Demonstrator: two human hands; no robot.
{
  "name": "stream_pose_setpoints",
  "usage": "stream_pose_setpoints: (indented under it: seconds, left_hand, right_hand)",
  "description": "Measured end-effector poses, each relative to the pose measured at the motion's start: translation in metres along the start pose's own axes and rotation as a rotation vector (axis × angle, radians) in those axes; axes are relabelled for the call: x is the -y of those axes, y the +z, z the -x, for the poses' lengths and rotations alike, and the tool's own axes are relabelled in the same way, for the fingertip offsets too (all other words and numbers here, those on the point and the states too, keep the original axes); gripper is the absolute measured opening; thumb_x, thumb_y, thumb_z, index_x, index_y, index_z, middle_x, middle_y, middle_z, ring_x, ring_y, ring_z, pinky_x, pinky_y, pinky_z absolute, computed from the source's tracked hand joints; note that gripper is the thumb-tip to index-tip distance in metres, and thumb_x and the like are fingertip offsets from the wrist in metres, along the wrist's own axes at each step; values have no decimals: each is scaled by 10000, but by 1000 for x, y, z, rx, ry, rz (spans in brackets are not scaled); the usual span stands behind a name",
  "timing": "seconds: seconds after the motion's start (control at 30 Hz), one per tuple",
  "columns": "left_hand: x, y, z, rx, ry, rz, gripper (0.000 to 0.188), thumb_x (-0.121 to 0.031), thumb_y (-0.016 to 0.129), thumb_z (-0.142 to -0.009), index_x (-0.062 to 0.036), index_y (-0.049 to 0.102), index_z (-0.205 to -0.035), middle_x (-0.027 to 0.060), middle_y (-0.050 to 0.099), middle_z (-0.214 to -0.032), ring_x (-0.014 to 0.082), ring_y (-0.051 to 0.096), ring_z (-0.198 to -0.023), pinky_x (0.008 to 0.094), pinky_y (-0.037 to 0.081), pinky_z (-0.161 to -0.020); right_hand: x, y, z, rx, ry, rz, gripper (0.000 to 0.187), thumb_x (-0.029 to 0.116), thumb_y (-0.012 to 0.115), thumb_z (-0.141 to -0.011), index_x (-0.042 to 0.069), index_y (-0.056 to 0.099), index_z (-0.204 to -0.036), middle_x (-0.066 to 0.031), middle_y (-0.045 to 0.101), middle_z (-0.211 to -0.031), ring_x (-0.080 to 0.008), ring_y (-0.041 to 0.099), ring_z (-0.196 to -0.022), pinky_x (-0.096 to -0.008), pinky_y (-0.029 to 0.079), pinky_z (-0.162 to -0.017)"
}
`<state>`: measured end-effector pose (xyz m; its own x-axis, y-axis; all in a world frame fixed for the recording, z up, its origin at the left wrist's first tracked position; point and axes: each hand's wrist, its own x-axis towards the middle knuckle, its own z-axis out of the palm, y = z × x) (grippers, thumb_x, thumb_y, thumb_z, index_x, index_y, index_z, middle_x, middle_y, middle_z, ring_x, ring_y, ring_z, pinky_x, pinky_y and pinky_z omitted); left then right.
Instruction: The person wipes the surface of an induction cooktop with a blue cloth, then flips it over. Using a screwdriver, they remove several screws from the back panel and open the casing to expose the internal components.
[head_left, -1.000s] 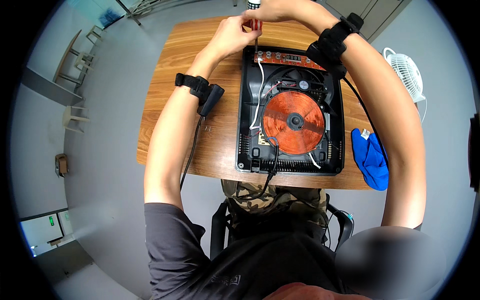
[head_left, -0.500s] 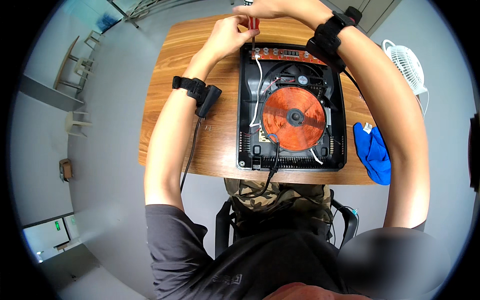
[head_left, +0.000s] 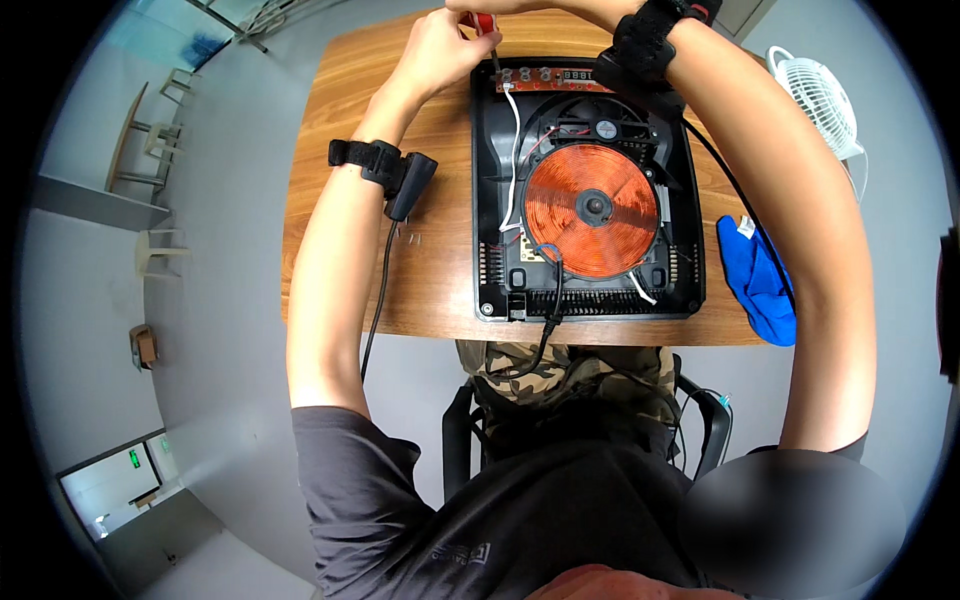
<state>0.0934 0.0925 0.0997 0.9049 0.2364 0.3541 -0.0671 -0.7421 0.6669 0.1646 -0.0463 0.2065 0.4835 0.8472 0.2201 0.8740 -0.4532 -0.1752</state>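
Observation:
A screwdriver (head_left: 485,23) with a red and white handle stands nearly upright over the far left corner of an opened induction cooker (head_left: 487,285). My left hand (head_left: 440,50) is closed, thumb and fingers pinching the lower handle. At the top edge my right hand (head_left: 530,5) is at the handle's upper end, closed on it; the picture cuts off most of that hand. The shaft comes down at the left end of an orange-red circuit board (head_left: 545,82) with buttons and a digit display. Nearer to me lies the round copper coil (head_left: 560,220). Whatever the tip touches is too small to tell.
Small screws or pins (head_left: 414,238) lie on the wooden table (head_left: 440,300) left of the cooker. A blue cloth (head_left: 760,290) rests at its right. Past my right forearm stands a white fan (head_left: 815,100). A black cord (head_left: 550,325) hangs over the near edge.
The whole view has shifted, so the table and cooker sit higher in the picture and my right hand is more cut off. Both hands stay at the screwdriver, which leans slightly more.

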Motion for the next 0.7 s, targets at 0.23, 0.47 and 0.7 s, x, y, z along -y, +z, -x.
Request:
stream_pose_setpoints:
  seconds: [0.23, 0.47, 0.7]
  left_hand:
    - [-2, -19, 10, -24, -43, -33, 255, -226, 804, -817, 10, 713, -848, 138, 717, -733, 231, 714, -701, 371, 546, -663]
    - [-1, -10, -2, -23, 60, -54, 269, -241, 814, -808, 4, 714, -857, 145, 728, -767, 244, 721, -720, 373, 552, -683]
    - [26, -3, -1, 68, 255, -294, 358, -308, 790, -826, -3, 750, -1010, 162, 761, -957, 325, 730, -942, 403, 562, -873]
  right_hand:
    - [12, 3, -4, 0, 1, -42, 360, 394, 645, -863, 73, 760, -977, -232, 734, -915, -410, 717, -894, -473, 581, -811]
    - [-1, 2, -2, -63, 2, -10, 324, 358, 628, -878, 67, 749, -956, -231, 728, -882, -416, 714, -870, -479, 582, -800]
    - [-11, 10, 0, -141, -61, -13, 317, 339, 616, -900, 46, 727, -944, -229, 717, -845, -417, 709, -846, -490, 577, -799]
